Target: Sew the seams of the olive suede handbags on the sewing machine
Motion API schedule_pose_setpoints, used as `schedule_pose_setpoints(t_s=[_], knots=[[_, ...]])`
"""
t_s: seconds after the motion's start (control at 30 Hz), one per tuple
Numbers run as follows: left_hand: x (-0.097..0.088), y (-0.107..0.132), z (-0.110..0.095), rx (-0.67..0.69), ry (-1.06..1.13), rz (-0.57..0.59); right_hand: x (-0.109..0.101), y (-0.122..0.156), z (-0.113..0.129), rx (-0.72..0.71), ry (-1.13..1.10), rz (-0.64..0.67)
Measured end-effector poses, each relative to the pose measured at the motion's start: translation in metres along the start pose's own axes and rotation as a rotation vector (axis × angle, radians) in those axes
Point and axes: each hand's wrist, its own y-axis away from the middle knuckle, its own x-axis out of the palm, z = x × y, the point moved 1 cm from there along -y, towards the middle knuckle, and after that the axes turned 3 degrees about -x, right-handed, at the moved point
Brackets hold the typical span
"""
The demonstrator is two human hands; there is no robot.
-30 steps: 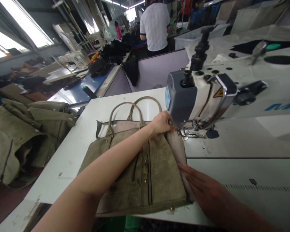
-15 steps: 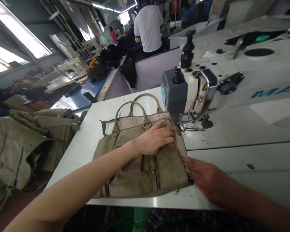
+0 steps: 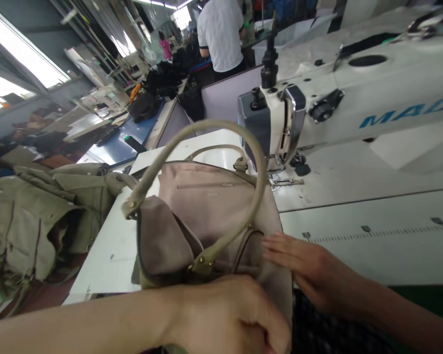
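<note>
Beside sewing machine (image 3: 341, 78): left hand (image 3: 231, 317) clenched on bag (image 3: 210, 214), right hand (image 3: 306, 265) flat against its side.

The one camera I see sits on the worker's head, near and above the close side of the bag (image 3: 214, 211). It faces forward and down over that bag, taking in the sewing machine (image 3: 372, 93) to its right and a white-shirted person (image 3: 221, 37) far beyond.
</note>
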Motion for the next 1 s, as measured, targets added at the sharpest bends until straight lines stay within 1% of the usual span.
schedule_pose_setpoints(t_s=[0.03, 0.07, 0.1, 0.13, 0.17, 0.2, 0.27, 0.33, 0.43, 0.47, 0.53, 0.6, 0.7, 0.77, 0.93, 1.0], knots=[[0.009, -0.006, 0.002, -0.011, 0.052, 0.015, 0.0, 0.003, 0.006, 0.006, -0.007, 0.012], [0.015, -0.01, 0.005, -0.019, 0.06, -0.035, -0.001, 0.005, 0.012, 0.008, -0.011, 0.024], [0.019, -0.013, 0.008, -0.017, 0.017, -0.125, -0.001, 0.007, 0.017, 0.007, -0.013, 0.03], [0.022, -0.014, 0.011, 0.004, -0.075, -0.235, -0.002, 0.008, 0.021, 0.004, -0.015, 0.027], [0.023, -0.013, 0.013, 0.038, -0.222, -0.341, -0.004, 0.008, 0.024, 0.005, -0.015, 0.02], [0.024, -0.011, 0.015, 0.074, -0.393, -0.411, -0.005, 0.008, 0.026, 0.008, -0.01, 0.015], [0.023, -0.007, 0.017, 0.105, -0.702, -0.447, -0.005, 0.009, 0.027, 0.004, 0.004, 0.005], [0.019, -0.006, 0.018, 0.04, -0.869, -0.437, -0.003, 0.011, 0.025, -0.017, 0.02, -0.024], [0.007, -0.014, 0.016, -0.053, -0.923, -0.356, 0.003, 0.015, 0.023, -0.079, 0.051, -0.07], [0.002, -0.018, 0.015, -0.053, -0.941, -0.343, 0.005, 0.015, 0.023, -0.092, 0.066, -0.088], [-0.011, -0.029, 0.013, 0.007, -1.015, -0.31, 0.009, 0.015, 0.022, -0.112, 0.096, -0.114], [-0.023, -0.038, 0.012, 0.065, -1.092, -0.247, 0.011, 0.014, 0.023, -0.134, 0.121, -0.123], [-0.037, -0.043, 0.01, 0.049, -1.123, -0.149, 0.012, 0.012, 0.023, -0.138, 0.121, -0.118], [-0.043, -0.043, 0.009, 0.034, -1.115, -0.126, 0.01, 0.011, 0.022, -0.127, 0.111, -0.131], [-0.053, -0.044, 0.006, 0.063, -1.088, -0.104, 0.004, 0.006, 0.021, -0.185, 0.114, -0.08], [-0.056, -0.047, 0.006, 0.048, -1.099, -0.088, 0.002, 0.007, 0.022, -0.16, 0.105, -0.119]])
